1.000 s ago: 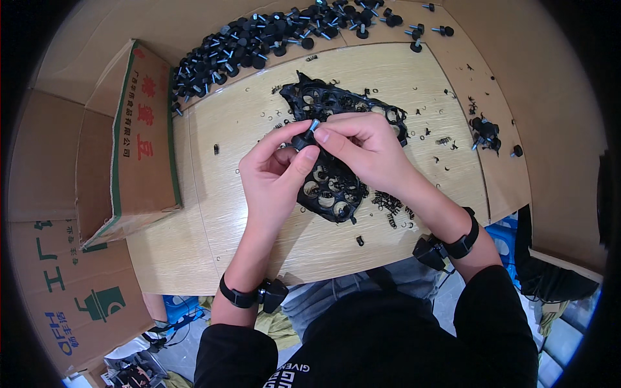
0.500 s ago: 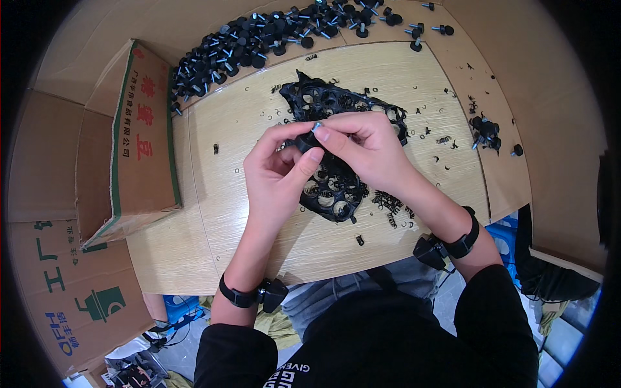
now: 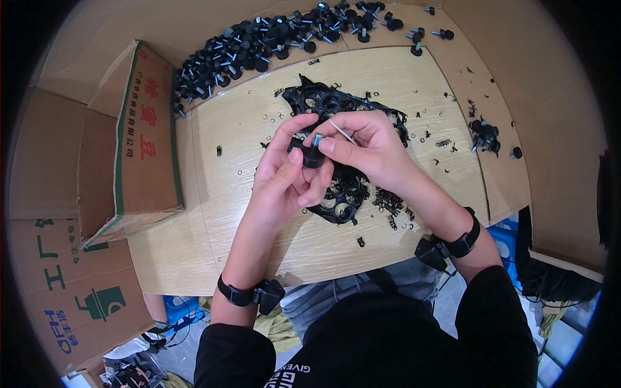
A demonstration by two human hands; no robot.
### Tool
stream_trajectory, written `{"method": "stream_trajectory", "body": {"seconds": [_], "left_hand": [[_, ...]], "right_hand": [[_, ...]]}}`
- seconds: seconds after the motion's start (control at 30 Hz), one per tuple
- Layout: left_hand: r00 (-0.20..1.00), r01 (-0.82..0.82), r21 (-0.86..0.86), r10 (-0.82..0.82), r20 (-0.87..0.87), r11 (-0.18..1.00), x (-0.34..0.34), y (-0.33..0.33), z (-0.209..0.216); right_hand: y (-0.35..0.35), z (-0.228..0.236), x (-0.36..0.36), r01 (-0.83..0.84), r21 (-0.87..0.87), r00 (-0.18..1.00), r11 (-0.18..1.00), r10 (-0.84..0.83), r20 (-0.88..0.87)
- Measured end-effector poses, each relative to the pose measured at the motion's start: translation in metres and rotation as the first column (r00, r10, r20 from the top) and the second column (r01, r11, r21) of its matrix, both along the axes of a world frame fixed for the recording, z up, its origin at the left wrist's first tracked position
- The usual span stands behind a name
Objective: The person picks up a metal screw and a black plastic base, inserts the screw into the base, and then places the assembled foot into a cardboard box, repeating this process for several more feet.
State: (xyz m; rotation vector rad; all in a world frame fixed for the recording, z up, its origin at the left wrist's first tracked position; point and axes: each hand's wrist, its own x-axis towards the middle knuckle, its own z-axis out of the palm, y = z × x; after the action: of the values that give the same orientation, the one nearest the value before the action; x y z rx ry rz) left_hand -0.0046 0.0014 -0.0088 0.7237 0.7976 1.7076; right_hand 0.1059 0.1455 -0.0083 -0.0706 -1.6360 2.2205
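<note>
- Located between the two hands, above the table: round black knob (image 3: 314, 157) with a metal stud (image 3: 317, 140) directed toward the top of the view.
- Closed around the knob with thumb and fingers: left hand (image 3: 279, 184), with thumb at the knob's left side, index finger arched beyond the stud, other fingers curled underneath.
- Partly closed, with thumb and bent fingers around a thin pale tool (image 3: 343, 131): right hand (image 3: 375, 145), with thumb tip beside the stud; contact with the stud impossible to confirm.
- Fastened just above each wrist: black strap device, left (image 3: 249, 295) and right (image 3: 446, 247).
- Spread flat under and beyond the hands: black perforated sheet (image 3: 333, 102), partly hidden by the fingers.
- Heaped near the sheet's lower right edge: black scraps (image 3: 388, 202), with further small rings and bits scattered around.
- Beneath all: pale wood-grain table (image 3: 239, 213).
- Along the far edge, on cardboard: large pile of black knobs (image 3: 259, 42) with metal studs.
- At the right, on cardboard: small knob cluster (image 3: 485, 136), with a single knob (image 3: 515, 153) nearby.
- At the left: upright cardboard box (image 3: 150, 139), open-sided.
- Surrounding the table: cardboard walls (image 3: 556, 116).
- Visible below the right table edge: blue plastic object (image 3: 503, 240).
</note>
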Motion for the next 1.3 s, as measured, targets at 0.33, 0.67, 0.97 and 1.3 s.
{"method": "stream_trajectory", "body": {"seconds": [0.33,0.67,0.97,1.3], "left_hand": [[0.935,0.168,0.036,-0.171,0.31,0.985,-0.003,-0.004,-0.004],[0.932,0.16,0.027,-0.16,0.327,0.987,-0.004,-0.003,-0.006],[0.924,0.171,0.053,-0.179,0.338,0.984,-0.005,-0.003,-0.007],[0.967,0.086,-0.011,-0.081,0.241,0.996,-0.003,-0.001,-0.004]], "right_hand": [[0.005,0.004,0.002,-0.032,0.113,0.999,0.993,0.033,-0.011],[0.004,0.002,0.001,-0.005,0.03,1.0,1.0,0.005,-0.009],[0.002,0.004,0.001,-0.09,0.004,0.995,0.996,0.09,-0.036],[0.003,0.002,0.001,-0.029,-0.047,0.999,0.998,0.027,-0.027]]}}
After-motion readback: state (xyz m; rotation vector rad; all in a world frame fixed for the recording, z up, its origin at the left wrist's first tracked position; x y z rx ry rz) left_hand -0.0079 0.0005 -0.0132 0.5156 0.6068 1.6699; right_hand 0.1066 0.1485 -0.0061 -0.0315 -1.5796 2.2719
